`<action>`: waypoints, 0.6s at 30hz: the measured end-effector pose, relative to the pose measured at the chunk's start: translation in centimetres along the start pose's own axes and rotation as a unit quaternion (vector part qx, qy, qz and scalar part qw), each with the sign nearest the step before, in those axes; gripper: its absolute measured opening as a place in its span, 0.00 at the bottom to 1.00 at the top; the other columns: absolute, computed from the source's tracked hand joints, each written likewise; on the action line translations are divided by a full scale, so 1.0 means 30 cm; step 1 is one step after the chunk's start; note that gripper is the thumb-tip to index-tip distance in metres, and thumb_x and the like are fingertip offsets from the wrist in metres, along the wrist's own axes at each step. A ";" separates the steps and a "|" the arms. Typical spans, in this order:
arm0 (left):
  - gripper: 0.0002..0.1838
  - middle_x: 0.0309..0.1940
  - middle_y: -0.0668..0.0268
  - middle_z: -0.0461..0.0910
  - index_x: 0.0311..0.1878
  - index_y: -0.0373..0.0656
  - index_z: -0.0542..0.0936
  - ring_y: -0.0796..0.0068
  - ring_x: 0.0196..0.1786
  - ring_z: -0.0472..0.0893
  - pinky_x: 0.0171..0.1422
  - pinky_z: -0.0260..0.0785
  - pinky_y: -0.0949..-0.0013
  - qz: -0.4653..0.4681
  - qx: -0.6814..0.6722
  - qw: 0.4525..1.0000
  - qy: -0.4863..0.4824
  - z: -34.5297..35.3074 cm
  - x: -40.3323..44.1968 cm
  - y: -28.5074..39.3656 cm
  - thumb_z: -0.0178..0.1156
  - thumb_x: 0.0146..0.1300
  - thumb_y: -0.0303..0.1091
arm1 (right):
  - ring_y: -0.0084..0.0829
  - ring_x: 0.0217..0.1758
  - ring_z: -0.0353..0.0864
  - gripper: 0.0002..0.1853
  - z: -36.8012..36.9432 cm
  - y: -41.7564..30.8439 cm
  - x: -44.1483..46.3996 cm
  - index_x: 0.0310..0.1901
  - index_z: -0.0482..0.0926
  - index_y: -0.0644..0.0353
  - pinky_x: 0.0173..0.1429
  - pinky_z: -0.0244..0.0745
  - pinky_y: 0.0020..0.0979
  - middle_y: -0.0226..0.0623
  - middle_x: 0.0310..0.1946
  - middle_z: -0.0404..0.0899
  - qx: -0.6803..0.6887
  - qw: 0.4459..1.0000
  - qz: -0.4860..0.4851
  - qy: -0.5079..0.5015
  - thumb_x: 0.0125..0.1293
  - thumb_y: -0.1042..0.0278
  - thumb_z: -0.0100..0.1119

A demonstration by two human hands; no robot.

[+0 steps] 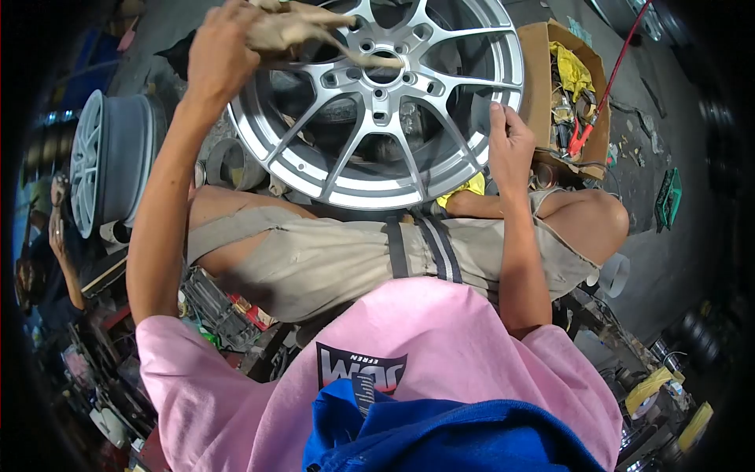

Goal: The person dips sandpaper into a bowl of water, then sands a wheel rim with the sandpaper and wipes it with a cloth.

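Note:
A silver multi-spoke alloy wheel [377,118] lies face up before my crossed legs. My left hand [220,59] is closed on a beige rag [295,30], whose loose ends trail over the spokes towards the centre hole. At the wheel's right rim, my right hand [511,145] is closed with fingers pinched together. A thin grey sheet [480,114] shows at its fingertips; its exact kind is unclear.
A cardboard box [537,75] with a yellow cloth [572,69], tools and red-handled pliers [580,138] stands right of the wheel. Another wheel [118,161] stands upright at left. A green tray [668,198] lies on the floor. Another person's arm [67,252] shows far left.

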State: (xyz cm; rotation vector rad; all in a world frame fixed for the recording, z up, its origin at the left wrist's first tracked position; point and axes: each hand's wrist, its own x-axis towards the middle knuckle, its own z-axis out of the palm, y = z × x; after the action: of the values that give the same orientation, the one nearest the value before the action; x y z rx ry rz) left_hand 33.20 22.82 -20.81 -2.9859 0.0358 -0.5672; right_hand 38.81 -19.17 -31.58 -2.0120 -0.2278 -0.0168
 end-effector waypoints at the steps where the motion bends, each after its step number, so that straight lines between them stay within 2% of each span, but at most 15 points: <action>1: 0.33 0.61 0.56 0.79 0.59 0.45 0.84 0.47 0.65 0.77 0.70 0.72 0.51 0.000 -0.002 1.000 0.002 -0.008 0.019 0.008 0.79 0.44 0.25 | 0.32 0.27 0.75 0.18 0.000 0.012 -0.001 0.42 0.84 0.70 0.38 0.72 0.36 0.45 0.26 0.80 -0.050 0.999 0.001 -0.015 0.80 0.59 0.59; 2: 0.34 0.61 0.50 0.77 0.61 0.42 0.82 0.45 0.64 0.77 0.71 0.71 0.51 -0.070 -0.045 0.996 0.028 -0.051 0.047 0.081 0.79 0.47 0.32 | 0.32 0.27 0.75 0.18 0.003 0.017 -0.005 0.42 0.84 0.70 0.38 0.72 0.36 0.45 0.26 0.80 -0.052 0.999 0.000 -0.016 0.80 0.59 0.59; 3: 0.37 0.61 0.44 0.76 0.64 0.39 0.80 0.43 0.63 0.77 0.72 0.71 0.52 -0.143 -0.087 0.984 0.054 -0.081 0.054 0.143 0.79 0.50 0.39 | 0.41 0.31 0.79 0.17 0.009 0.019 -0.009 0.43 0.85 0.69 0.40 0.74 0.40 0.50 0.30 0.82 -0.089 0.996 -0.024 -0.020 0.79 0.60 0.59; 4: 0.34 0.62 0.49 0.77 0.63 0.42 0.81 0.44 0.63 0.77 0.72 0.71 0.51 -0.091 -0.106 0.988 0.068 -0.026 0.029 0.166 0.78 0.49 0.33 | 0.51 0.34 0.84 0.16 0.017 0.022 -0.013 0.44 0.86 0.68 0.43 0.76 0.45 0.55 0.33 0.85 -0.125 0.991 -0.049 -0.025 0.79 0.61 0.58; 5: 0.33 0.63 0.54 0.79 0.62 0.45 0.82 0.45 0.64 0.77 0.71 0.71 0.49 -0.038 -0.124 0.988 0.080 0.030 0.004 0.188 0.77 0.49 0.28 | 0.59 0.42 0.85 0.16 0.024 0.031 -0.017 0.46 0.87 0.67 0.47 0.77 0.48 0.56 0.37 0.86 -0.152 0.986 -0.048 -0.052 0.78 0.62 0.58; 7: 0.38 0.68 0.52 0.75 0.69 0.47 0.78 0.45 0.72 0.73 0.77 0.67 0.49 0.086 -0.176 0.980 -0.022 0.136 -0.049 0.274 0.78 0.53 0.38 | 0.58 0.43 0.85 0.16 0.043 0.042 -0.037 0.46 0.87 0.68 0.49 0.77 0.48 0.55 0.38 0.86 -0.152 0.984 -0.044 -0.086 0.78 0.62 0.58; 8: 0.40 0.69 0.52 0.74 0.71 0.47 0.77 0.46 0.74 0.72 0.78 0.67 0.48 0.105 -0.222 0.957 -0.153 0.144 -0.076 0.327 0.79 0.54 0.43 | 0.58 0.45 0.85 0.16 0.055 0.054 -0.049 0.47 0.87 0.68 0.51 0.77 0.47 0.55 0.39 0.87 -0.148 0.981 -0.035 -0.116 0.78 0.61 0.58; 10: 0.36 0.67 0.54 0.76 0.69 0.46 0.79 0.47 0.72 0.74 0.75 0.69 0.49 0.182 -0.187 0.956 -0.138 0.175 -0.105 0.383 0.78 0.58 0.46 | 0.57 0.48 0.85 0.16 0.084 0.074 -0.060 0.49 0.87 0.68 0.53 0.78 0.47 0.54 0.41 0.86 -0.125 0.985 -0.018 -0.118 0.78 0.61 0.59; 11: 0.36 0.67 0.54 0.76 0.69 0.46 0.79 0.47 0.72 0.74 0.75 0.69 0.49 0.181 -0.190 0.955 -0.137 0.162 -0.094 0.382 0.78 0.58 0.46 | 0.57 0.49 0.85 0.16 0.087 0.063 -0.062 0.49 0.87 0.67 0.54 0.78 0.46 0.54 0.43 0.86 -0.128 0.985 -0.039 -0.110 0.77 0.60 0.61; 12: 0.33 0.65 0.54 0.77 0.66 0.45 0.81 0.49 0.71 0.75 0.74 0.70 0.51 0.141 -0.265 0.945 -0.129 0.131 -0.070 0.372 0.77 0.59 0.46 | 0.56 0.50 0.85 0.16 0.086 0.059 -0.068 0.50 0.87 0.66 0.54 0.78 0.46 0.54 0.45 0.86 -0.130 0.984 -0.058 -0.102 0.77 0.59 0.62; 13: 0.30 0.63 0.55 0.78 0.63 0.44 0.82 0.50 0.69 0.76 0.73 0.71 0.52 0.099 -0.337 0.928 -0.120 0.099 -0.049 0.361 0.76 0.60 0.46 | 0.52 0.46 0.85 0.16 0.088 0.065 -0.067 0.53 0.88 0.64 0.52 0.77 0.43 0.51 0.42 0.85 -0.117 0.987 -0.037 -0.101 0.76 0.59 0.65; 14: 0.21 0.57 0.56 0.81 0.55 0.40 0.85 0.52 0.61 0.80 0.67 0.73 0.56 0.087 -0.329 0.938 -0.065 0.079 -0.033 0.340 0.73 0.65 0.44 | 0.52 0.46 0.85 0.16 0.091 0.074 -0.062 0.53 0.88 0.64 0.52 0.77 0.43 0.51 0.42 0.85 -0.117 0.987 -0.038 -0.102 0.76 0.59 0.65; 16: 0.17 0.51 0.58 0.83 0.50 0.39 0.86 0.56 0.52 0.83 0.58 0.74 0.57 0.023 -0.309 0.949 -0.056 0.033 -0.019 0.275 0.71 0.68 0.42 | 0.46 0.39 0.82 0.16 0.090 0.104 -0.052 0.53 0.89 0.63 0.48 0.75 0.39 0.47 0.36 0.82 -0.111 0.987 -0.038 -0.111 0.75 0.59 0.66; 17: 0.17 0.39 0.56 0.83 0.45 0.34 0.86 0.60 0.38 0.81 0.46 0.72 0.58 0.007 -0.329 0.944 -0.010 0.024 -0.019 0.254 0.68 0.71 0.42 | 0.46 0.39 0.82 0.16 0.088 0.116 -0.050 0.53 0.89 0.63 0.48 0.75 0.39 0.47 0.36 0.82 -0.112 0.987 -0.039 -0.113 0.75 0.59 0.66; 18: 0.17 0.39 0.56 0.83 0.45 0.34 0.86 0.60 0.38 0.81 0.46 0.72 0.58 0.004 -0.328 0.945 -0.010 0.008 -0.035 0.237 0.68 0.71 0.42 | 0.44 0.38 0.80 0.16 0.088 0.127 -0.049 0.52 0.89 0.63 0.47 0.74 0.39 0.46 0.35 0.80 -0.097 0.988 -0.013 -0.122 0.74 0.59 0.67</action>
State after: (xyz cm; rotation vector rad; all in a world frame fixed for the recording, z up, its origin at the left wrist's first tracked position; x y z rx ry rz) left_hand 32.30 15.82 -22.16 -3.6286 0.2920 -0.6228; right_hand 37.78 -18.63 -36.31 -2.2044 -0.4230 0.1981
